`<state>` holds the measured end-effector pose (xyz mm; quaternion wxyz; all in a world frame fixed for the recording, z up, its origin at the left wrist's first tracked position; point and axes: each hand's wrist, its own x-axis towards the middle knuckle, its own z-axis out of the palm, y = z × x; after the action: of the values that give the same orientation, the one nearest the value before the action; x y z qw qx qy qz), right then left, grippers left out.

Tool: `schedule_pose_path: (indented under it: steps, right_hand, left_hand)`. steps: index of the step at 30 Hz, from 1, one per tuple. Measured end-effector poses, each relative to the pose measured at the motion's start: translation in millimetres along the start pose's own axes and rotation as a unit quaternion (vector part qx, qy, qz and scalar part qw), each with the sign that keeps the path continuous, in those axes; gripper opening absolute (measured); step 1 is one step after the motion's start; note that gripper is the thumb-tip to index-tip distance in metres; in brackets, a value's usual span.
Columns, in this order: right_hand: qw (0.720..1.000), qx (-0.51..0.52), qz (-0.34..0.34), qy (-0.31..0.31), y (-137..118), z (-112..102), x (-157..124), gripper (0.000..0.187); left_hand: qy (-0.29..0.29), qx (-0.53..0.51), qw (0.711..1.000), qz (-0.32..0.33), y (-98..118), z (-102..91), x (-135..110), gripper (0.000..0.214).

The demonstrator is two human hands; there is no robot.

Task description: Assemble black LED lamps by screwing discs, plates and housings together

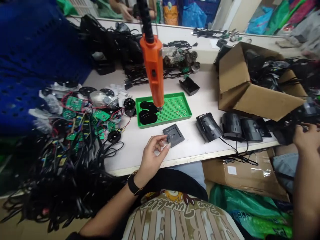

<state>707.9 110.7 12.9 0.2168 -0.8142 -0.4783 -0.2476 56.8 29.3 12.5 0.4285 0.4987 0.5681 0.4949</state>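
Note:
My left hand [153,154] rests near the table's front edge, fingers curled, its fingertips touching the near corner of a small dark grey square plate [173,134]. My right hand [306,136] is at the far right, closed around a black device [303,115] that is partly blurred. An orange electric screwdriver [153,71] hangs over a green tray [175,108] that holds black discs [148,113] and small screws.
Green circuit boards with wires [82,120] and a black cable heap [62,180] fill the left. Black housings [230,126] lie at right, before an open cardboard box [255,86]. Another person's hands [126,11] are at the far table edge.

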Motion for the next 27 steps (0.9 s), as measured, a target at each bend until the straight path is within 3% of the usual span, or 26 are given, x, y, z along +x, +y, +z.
schedule_pose_path:
  steps: [2,5,8,10,13,15,18,21,25,27]
  right_hand:
    - [0.998,0.045,0.039,-0.032,-9.5,-8.6,2.2,0.067]
    - [0.993,0.110,0.050,0.000,-53.4,-39.4,-5.5,0.067]
    - [0.978,0.204,-0.043,0.002,-132.6,-77.3,-43.5,0.069]
    - [0.951,0.257,-0.153,-0.076,-192.8,-94.7,-84.7,0.066]
    - [0.897,0.286,-0.285,-0.180,-268.1,-99.9,-146.7,0.082]
    - [0.893,0.261,-0.294,-0.218,-298.2,-93.5,-173.9,0.083]
    - [0.915,0.237,-0.238,-0.222,-313.9,-88.9,-190.3,0.079]
    - [0.911,0.275,-0.234,-0.201,-314.6,-110.6,-198.4,0.082]
    - [0.880,0.364,-0.251,-0.172,-327.4,-165.4,-226.9,0.089]
    - [0.867,0.389,-0.256,-0.178,-338.9,-187.1,-244.9,0.093]
  left_hand:
    - [-0.019,-0.017,1.000,-0.012,3.1,3.1,0.0,0.033]
    - [-0.031,-0.063,0.996,-0.055,6.2,6.0,0.4,0.034]
    - [-0.032,-0.079,0.993,-0.079,6.8,8.8,0.8,0.037]
    - [-0.045,-0.079,0.992,-0.085,7.2,11.0,-0.5,0.038]
    - [-0.075,-0.074,0.991,-0.081,9.1,11.8,-5.3,0.037]
    - [-0.086,-0.074,0.990,-0.079,10.4,9.4,-9.1,0.036]
    - [-0.094,-0.089,0.987,-0.095,11.1,4.5,-14.3,0.037]
    - [-0.130,-0.156,0.970,-0.135,11.8,7.9,-21.0,0.040]
    - [-0.206,-0.363,0.891,-0.176,14.3,29.8,-31.4,0.063]
    - [-0.208,-0.449,0.849,-0.185,14.2,39.3,-34.6,0.072]
